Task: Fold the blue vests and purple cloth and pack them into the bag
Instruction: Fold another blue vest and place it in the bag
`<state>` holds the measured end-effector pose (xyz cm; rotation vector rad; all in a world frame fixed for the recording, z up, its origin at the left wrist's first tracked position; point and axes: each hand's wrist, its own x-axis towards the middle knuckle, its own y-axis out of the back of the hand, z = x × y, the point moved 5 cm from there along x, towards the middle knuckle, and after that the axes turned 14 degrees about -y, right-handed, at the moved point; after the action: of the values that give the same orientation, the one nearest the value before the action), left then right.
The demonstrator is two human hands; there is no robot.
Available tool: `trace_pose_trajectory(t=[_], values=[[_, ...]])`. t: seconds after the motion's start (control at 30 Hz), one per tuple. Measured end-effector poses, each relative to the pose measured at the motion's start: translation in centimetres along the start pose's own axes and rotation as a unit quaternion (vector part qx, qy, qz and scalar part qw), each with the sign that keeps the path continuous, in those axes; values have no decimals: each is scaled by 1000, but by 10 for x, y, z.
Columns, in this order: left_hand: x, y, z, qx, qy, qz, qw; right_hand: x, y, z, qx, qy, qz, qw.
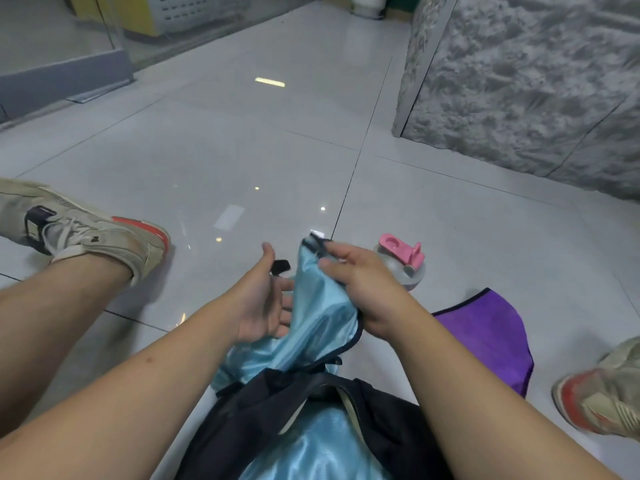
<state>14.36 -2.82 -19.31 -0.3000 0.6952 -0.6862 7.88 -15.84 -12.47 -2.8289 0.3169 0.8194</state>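
Down at the lower centre of the frame, our right hand (pixel 360 289) pinches the dark-trimmed top edge of a blue vest (pixel 322 317), fingers curled round the fabric, and holds it up so the vest hangs in a bunched column. Our left hand (pixel 263 303) sits just beside it on the left, palm turned up, fingers relaxed and straight, their tips touching the vest's side without gripping it.

The vest's lower end runs down to the black bag (pixel 277 410), which lies at the bottom centre between our forearms. More shiny blue cloth (pixel 322 445) shows in the bag's mouth at the very bottom; we cannot tell whether it is a second vest or part of the same one.

The purple cloth (pixel 491 337) lies flat on the tiled floor (pixel 242 150) at lower right, just beside our right forearm and apart from the bag. A clear bottle (pixel 403 263) with a pink lid stands just beyond our right hand. A shoe (pixel 79 230) shows at the left edge and another (pixel 602 393) at the lower right edge.
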Motion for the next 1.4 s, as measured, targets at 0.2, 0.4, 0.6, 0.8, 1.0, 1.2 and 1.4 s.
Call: trace_pose_trajectory(t=[0.2, 0.4, 0.6, 0.8, 1.0, 1.2, 1.4], values=[[6, 3, -3, 64, 10, -26, 998, 6, -33, 49, -409, -28, -105, 906], [7, 9, 1, 162, -92, 81, 979, 9, -8, 61, -282, -93, -69, 952], [5, -40, -16, 338, -171, -108, 919, 21, 36, 59, -33, -206, 132, 969], [7, -27, -14, 361, -127, -67, 922, 22, 50, 68, 57, -157, 165, 972], [20, 19, 20, 587, -156, 133, 783, 7, 49, 54, 145, -99, 88, 981], [16, 8, -9, 701, -66, -85, 705, -7, 45, 40, 188, -80, 3, 979], [20, 27, -4, 678, -87, -8, 730, -17, 57, 26, 236, -51, 18, 970]])
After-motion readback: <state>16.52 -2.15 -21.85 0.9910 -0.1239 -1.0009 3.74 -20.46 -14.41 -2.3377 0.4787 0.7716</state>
